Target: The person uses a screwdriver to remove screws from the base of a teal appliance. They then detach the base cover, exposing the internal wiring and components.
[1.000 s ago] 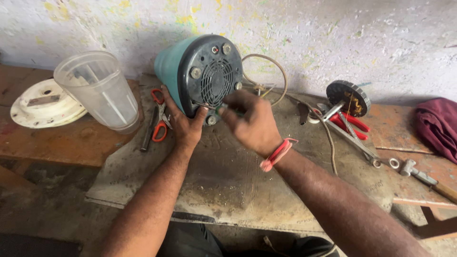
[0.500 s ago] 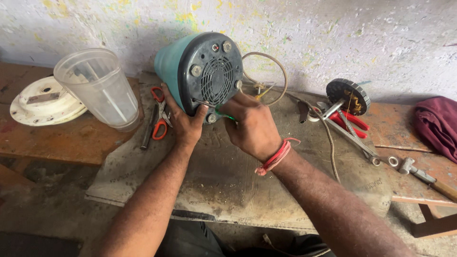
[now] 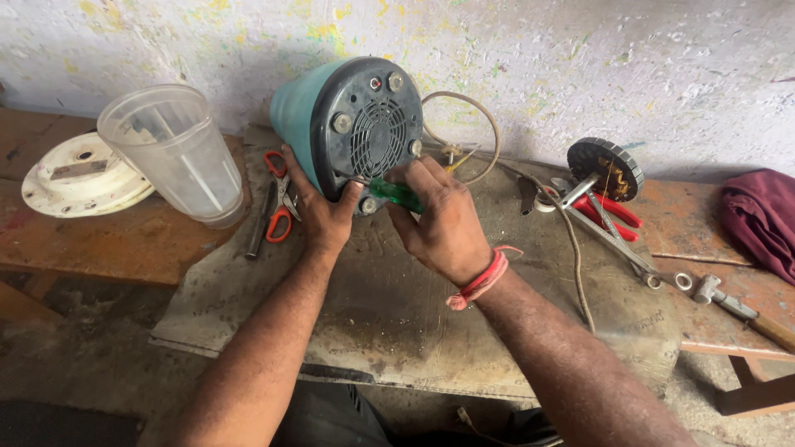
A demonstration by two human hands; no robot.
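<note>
A teal blender base (image 3: 308,116) lay tipped on its side on a worn grey mat (image 3: 397,306), its long axis running away from the worker toward the paint-flecked wall, its black vented underside (image 3: 371,132) turned back to face both hands. The base sat directly ahead of the two hands and just above them in the head view, with neither hand clearly the nearer: both were in contact at its lower rim.

The left hand (image 3: 325,217) was spread against the lower left edge of the underside, thumb up along the rim and fingers wrapped toward the teal wall, bracing the body. The left forearm ran straight in from below.

The right hand (image 3: 443,228) was closed in a pinch around a green-handled screwdriver (image 3: 396,195), whose shaft pointed leftward and slightly up toward the bottom edge of the vent plate; the tip itself was hidden between the hands. The right wrist, wearing a red thread band (image 3: 483,280), was bent inward, the forearm crossing in from the lower right.

Left of the left hand lay orange-handled scissors (image 3: 280,203) and a clear plastic jar (image 3: 175,153); well to the right of the right hand were red-handled pliers (image 3: 611,211).
</note>
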